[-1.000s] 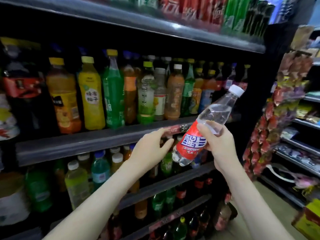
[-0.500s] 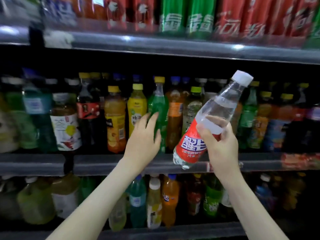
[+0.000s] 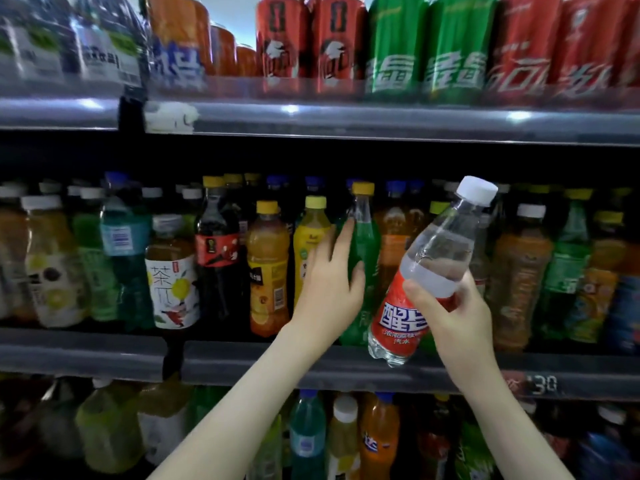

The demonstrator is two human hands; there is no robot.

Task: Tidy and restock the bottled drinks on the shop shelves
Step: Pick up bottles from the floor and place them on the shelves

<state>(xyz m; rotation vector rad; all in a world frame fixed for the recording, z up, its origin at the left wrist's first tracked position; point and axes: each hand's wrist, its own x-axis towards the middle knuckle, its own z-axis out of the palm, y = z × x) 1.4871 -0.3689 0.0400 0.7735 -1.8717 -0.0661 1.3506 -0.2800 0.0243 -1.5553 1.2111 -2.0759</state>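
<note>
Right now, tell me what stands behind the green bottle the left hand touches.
Behind the green bottle, a blue cap peeks out beside its yellow cap. The bottle under it and anything deeper are covered by the green bottle, the left hand and shadow.

grey shelf [image 3: 242, 362], bottled drinks [image 3: 268, 268] in rows

Dim, motion-blurred, wide-angle edge distortion

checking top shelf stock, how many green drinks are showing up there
2, side by side on the top shelf: left green drink beside the red-and-black drinks, right green drink next to it. Others may hide behind.
</note>
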